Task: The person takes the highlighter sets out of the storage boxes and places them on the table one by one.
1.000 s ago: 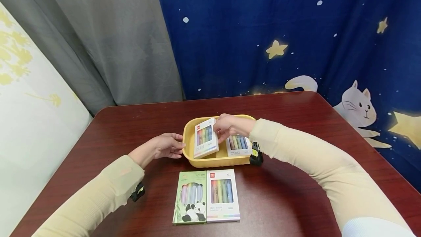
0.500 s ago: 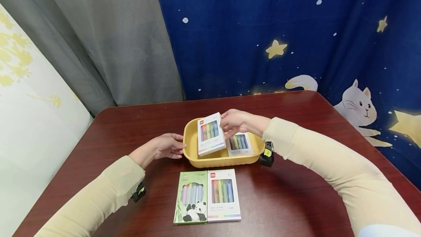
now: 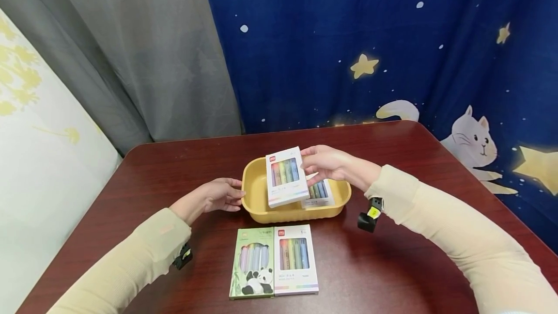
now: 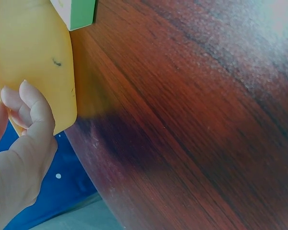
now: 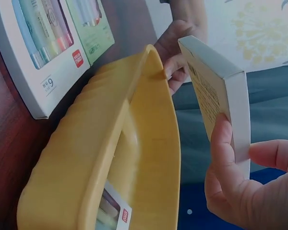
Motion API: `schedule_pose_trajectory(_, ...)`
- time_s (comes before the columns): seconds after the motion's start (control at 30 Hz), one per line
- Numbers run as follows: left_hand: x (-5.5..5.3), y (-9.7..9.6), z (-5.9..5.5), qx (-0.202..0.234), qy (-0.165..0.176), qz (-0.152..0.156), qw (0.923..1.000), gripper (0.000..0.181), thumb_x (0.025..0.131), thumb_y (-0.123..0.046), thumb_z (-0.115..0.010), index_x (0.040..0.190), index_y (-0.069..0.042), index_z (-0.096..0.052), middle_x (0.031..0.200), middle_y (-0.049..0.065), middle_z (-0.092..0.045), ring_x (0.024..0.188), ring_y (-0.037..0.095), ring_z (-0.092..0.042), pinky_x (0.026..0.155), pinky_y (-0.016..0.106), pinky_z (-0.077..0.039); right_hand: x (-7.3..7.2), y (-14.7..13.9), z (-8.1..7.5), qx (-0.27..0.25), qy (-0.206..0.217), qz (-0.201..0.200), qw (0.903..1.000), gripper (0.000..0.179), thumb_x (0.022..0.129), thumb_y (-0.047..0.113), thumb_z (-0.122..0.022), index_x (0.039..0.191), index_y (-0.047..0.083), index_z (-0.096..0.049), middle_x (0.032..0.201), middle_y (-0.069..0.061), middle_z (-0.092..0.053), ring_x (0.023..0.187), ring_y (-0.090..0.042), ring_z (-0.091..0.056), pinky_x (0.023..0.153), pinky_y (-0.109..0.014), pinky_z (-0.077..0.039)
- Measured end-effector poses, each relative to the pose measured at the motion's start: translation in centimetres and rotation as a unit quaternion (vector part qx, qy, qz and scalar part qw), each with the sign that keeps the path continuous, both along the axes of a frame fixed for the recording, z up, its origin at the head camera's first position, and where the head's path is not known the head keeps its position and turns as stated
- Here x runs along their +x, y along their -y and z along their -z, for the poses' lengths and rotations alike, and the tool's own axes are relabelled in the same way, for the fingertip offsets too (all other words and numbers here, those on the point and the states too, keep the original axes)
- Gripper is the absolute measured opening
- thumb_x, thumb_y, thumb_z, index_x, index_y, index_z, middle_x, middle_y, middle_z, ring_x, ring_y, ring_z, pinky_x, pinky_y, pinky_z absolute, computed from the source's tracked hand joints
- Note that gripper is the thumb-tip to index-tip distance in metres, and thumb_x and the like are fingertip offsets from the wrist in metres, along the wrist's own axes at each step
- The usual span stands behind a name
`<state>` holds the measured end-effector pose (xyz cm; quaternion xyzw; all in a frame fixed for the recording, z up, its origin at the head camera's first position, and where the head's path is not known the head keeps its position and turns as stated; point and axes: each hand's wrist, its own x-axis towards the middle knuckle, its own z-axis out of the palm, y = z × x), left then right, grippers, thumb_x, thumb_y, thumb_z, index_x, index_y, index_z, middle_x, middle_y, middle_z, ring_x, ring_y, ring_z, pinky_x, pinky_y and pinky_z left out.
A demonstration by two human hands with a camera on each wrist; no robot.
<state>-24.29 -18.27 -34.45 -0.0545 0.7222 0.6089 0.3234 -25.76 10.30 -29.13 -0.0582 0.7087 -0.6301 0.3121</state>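
Observation:
My right hand (image 3: 324, 161) pinches a white box of coloured markers (image 3: 285, 178) by its right edge. The box is tilted above the yellow basket (image 3: 261, 217); in the right wrist view its printed back (image 5: 209, 91) and side show, with thumb and fingers on it. Inside the basket lies another white marker box (image 3: 320, 197), partly hidden by the held one. At the basket's left end my left hand (image 3: 222, 194) holds the rim between thumb and fingers. In front, a green panda marker box (image 3: 252, 280) and a white marker box (image 3: 296, 277) lie side by side.
The dark red wooden table (image 3: 183, 159) reaches back to a grey curtain (image 3: 174, 62) and a blue star-patterned curtain (image 3: 305, 62). A white panel with yellow flowers (image 3: 39, 159) stands along the left.
My right hand has lifted the white marker box up and moved it rightward, partly over the box in the basket. The left hand and the two front boxes stay put.

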Motion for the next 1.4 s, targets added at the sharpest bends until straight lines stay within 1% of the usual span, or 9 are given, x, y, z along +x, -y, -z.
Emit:
schedule_pose_trajectory(0.23, 0.0, 0.1, 0.1, 0.006, -0.003, 0.002, 1.0000, 0.038, 0.090, -0.003, -0.052, 0.124, 0.001, -0.036, 0.074, 0.002, -0.057, 0.066, 0.011, -0.056, 0.068, 0.028, -0.053, 1.1, -1.7, 0.0, -0.031, 0.000, -0.012, 0.9994, 0.059, 0.085, -0.003, -0.043, 0.139, -0.004, -0.018, 0.110, -0.016, -0.050, 0.081, -0.016, -0.059, 0.062, -0.030, -0.054)
schedule_pose_trajectory(0.33, -0.1, 0.1, 0.2, 0.006, -0.004, 0.002, 1.0000, 0.038, 0.090, -0.003, -0.052, 0.124, 0.002, -0.036, 0.074, 0.002, -0.057, 0.066, 0.011, -0.056, 0.068, 0.028, -0.053, 1.6, -2.4, 0.2, -0.042, 0.003, -0.018, 0.9990, 0.058, 0.086, -0.004, -0.043, 0.138, -0.004, -0.020, 0.107, -0.013, -0.053, 0.081, -0.017, -0.059, 0.060, -0.029, -0.054)
schedule_pose_trajectory(0.47, -0.2, 0.1, 0.2, 0.007, -0.002, 0.000, 1.0000, 0.038, 0.091, -0.003, -0.052, 0.125, 0.002, -0.036, 0.074, 0.002, -0.057, 0.066, 0.011, -0.057, 0.068, 0.028, -0.053, 2.3, -3.3, 0.3, -0.052, 0.007, -0.021, 0.9984, 0.057, 0.086, -0.003, -0.043, 0.138, -0.003, -0.021, 0.105, -0.012, -0.055, 0.085, -0.019, -0.060, 0.065, -0.032, -0.055)
schedule_pose_trajectory(0.6, -0.2, 0.1, 0.0, 0.007, -0.001, -0.002, 1.0000, 0.039, 0.091, -0.003, -0.052, 0.126, 0.002, -0.035, 0.075, 0.002, -0.057, 0.067, 0.011, -0.057, 0.068, 0.028, -0.053, 3.0, -4.3, 0.3, -0.054, 0.006, -0.021, 0.9983, 0.057, 0.086, -0.002, -0.045, 0.138, -0.003, -0.019, 0.109, -0.014, -0.054, 0.089, -0.021, -0.059, 0.066, -0.032, -0.055)
schedule_pose_trajectory(0.7, -0.2, 0.1, 0.0, 0.005, -0.003, -0.001, 1.0000, 0.040, 0.091, -0.003, -0.051, 0.126, 0.003, -0.035, 0.076, 0.002, -0.057, 0.067, 0.011, -0.056, 0.068, 0.028, -0.053, 3.4, -5.0, 0.3, -0.063, 0.005, -0.029, 0.9976, 0.059, 0.087, -0.001, -0.045, 0.138, -0.004, -0.017, 0.112, -0.014, -0.053, 0.091, -0.022, -0.059, 0.068, -0.031, -0.055)
schedule_pose_trajectory(0.97, -0.2, 0.0, -0.1, 0.004, -0.005, 0.001, 1.0000, 0.041, 0.091, -0.004, -0.051, 0.127, 0.003, -0.034, 0.076, 0.003, -0.057, 0.067, 0.011, -0.056, 0.069, 0.028, -0.053, 4.5, -6.6, 0.8, -0.092, 0.003, -0.044, 0.9948, 0.055, 0.089, -0.001, -0.046, 0.136, -0.007, -0.019, 0.109, -0.012, -0.057, 0.093, -0.025, -0.060, 0.077, -0.042, -0.053)
schedule_pose_trajectory(1.03, -0.1, 0.0, -0.2, 0.003, -0.006, 0.001, 1.0000, 0.041, 0.091, -0.004, -0.052, 0.128, 0.003, -0.034, 0.077, 0.003, -0.057, 0.067, 0.011, -0.056, 0.069, 0.028, -0.053, 4.9, -7.0, 1.0, -0.093, -0.002, -0.045, 0.9946, 0.055, 0.089, 0.000, -0.046, 0.135, -0.008, -0.018, 0.109, -0.011, -0.058, 0.093, -0.024, -0.061, 0.078, -0.044, -0.052)
schedule_pose_trajectory(1.17, -0.1, 0.0, -0.3, 0.002, -0.004, 0.001, 1.0000, 0.042, 0.091, -0.004, -0.051, 0.128, 0.003, -0.033, 0.078, 0.003, -0.057, 0.067, 0.011, -0.056, 0.069, 0.028, -0.053, 5.5, -8.0, 1.4, -0.089, -0.007, -0.050, 0.9947, 0.057, 0.090, 0.003, -0.048, 0.135, -0.010, -0.016, 0.108, -0.010, -0.059, 0.093, -0.024, -0.061, 0.079, -0.043, -0.052)
schedule_pose_trajectory(1.4, 0.1, 0.1, 0.1, 0.007, -0.002, 0.005, 1.0000, 0.043, 0.092, -0.004, -0.050, 0.129, 0.004, -0.031, 0.077, 0.003, -0.057, 0.068, 0.011, -0.057, 0.069, 0.028, -0.053, 6.8, -9.3, 1.8, -0.091, -0.002, -0.061, 0.9940, 0.058, 0.092, 0.007, -0.050, 0.134, -0.011, -0.016, 0.108, -0.012, -0.059, 0.094, -0.024, -0.061, 0.080, -0.045, -0.051)
